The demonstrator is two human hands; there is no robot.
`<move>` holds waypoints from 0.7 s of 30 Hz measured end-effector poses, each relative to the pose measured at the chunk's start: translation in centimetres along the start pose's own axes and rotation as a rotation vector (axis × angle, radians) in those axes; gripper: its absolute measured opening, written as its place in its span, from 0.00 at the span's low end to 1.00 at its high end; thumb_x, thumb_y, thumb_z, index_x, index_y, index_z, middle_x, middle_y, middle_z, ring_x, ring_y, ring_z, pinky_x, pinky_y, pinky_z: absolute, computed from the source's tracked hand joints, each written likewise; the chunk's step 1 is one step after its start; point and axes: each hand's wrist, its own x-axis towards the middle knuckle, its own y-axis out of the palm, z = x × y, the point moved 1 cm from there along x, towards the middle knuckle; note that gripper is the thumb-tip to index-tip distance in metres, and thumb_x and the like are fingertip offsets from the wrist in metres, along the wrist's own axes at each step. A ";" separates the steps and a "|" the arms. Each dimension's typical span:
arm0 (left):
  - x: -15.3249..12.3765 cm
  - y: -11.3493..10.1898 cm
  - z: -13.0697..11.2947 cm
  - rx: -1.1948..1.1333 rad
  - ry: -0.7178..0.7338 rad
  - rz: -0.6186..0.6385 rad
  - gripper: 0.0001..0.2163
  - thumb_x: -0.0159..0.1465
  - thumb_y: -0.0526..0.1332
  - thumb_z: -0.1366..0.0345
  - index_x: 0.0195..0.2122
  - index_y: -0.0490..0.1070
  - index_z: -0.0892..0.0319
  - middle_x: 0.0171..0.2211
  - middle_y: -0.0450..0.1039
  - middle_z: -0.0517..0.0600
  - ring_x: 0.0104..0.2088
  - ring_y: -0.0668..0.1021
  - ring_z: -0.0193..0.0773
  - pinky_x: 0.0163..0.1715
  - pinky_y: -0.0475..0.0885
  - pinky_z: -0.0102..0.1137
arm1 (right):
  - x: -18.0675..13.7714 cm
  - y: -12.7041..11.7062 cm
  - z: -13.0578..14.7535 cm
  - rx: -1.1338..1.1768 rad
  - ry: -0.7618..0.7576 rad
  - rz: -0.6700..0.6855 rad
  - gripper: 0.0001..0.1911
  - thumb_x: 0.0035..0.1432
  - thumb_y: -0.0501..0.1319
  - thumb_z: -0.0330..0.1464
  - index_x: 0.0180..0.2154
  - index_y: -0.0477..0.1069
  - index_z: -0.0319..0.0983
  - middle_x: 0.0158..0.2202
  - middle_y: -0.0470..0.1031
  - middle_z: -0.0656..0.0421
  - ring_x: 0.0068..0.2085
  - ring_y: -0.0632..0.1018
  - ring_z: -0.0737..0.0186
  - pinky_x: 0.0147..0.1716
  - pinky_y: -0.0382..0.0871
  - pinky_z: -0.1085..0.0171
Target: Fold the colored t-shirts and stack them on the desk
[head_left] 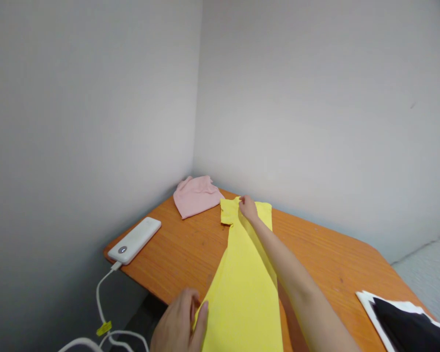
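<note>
A yellow T-shirt lies lengthwise over the wooden table, its sleeves and collar at the far end and its lower part running out of view toward me. My right hand reaches across the shirt and pinches the fabric near the collar. At the near left edge of the shirt, my left hand grips the cloth, with the thumb on top and the other fingers partly hidden behind it.
A crumpled pink cloth sits at the back corner by the walls. A white power bank with a white cable lies at the table's left edge. Black folded fabric rests on white material at right. The table borders the wall.
</note>
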 end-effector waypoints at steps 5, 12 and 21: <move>10.7 0.7 -7.3 0.205 0.106 -0.059 0.15 0.70 0.46 0.61 0.45 0.69 0.61 0.42 0.74 0.57 0.45 0.76 0.44 0.46 0.68 0.36 | -4.1 1.2 -2.6 -0.162 -0.039 0.047 0.33 0.65 0.52 0.44 0.66 0.53 0.39 0.69 0.47 0.49 0.68 0.49 0.43 0.63 0.43 0.45; 27.4 4.4 -8.2 0.327 -0.132 0.104 0.15 0.68 0.56 0.58 0.49 0.70 0.64 0.48 0.72 0.57 0.48 0.76 0.43 0.49 0.71 0.42 | -5.6 2.1 -5.1 -0.384 0.058 0.111 0.42 0.61 0.37 0.61 0.69 0.36 0.49 0.71 0.33 0.55 0.68 0.37 0.35 0.58 0.31 0.30; 34.5 10.0 -7.7 0.352 -0.134 0.201 0.16 0.66 0.60 0.58 0.51 0.68 0.61 0.50 0.71 0.54 0.47 0.76 0.42 0.45 0.74 0.42 | -5.8 2.5 -5.7 -0.379 -0.027 0.020 0.46 0.58 0.38 0.63 0.69 0.39 0.45 0.70 0.35 0.50 0.67 0.36 0.32 0.55 0.27 0.27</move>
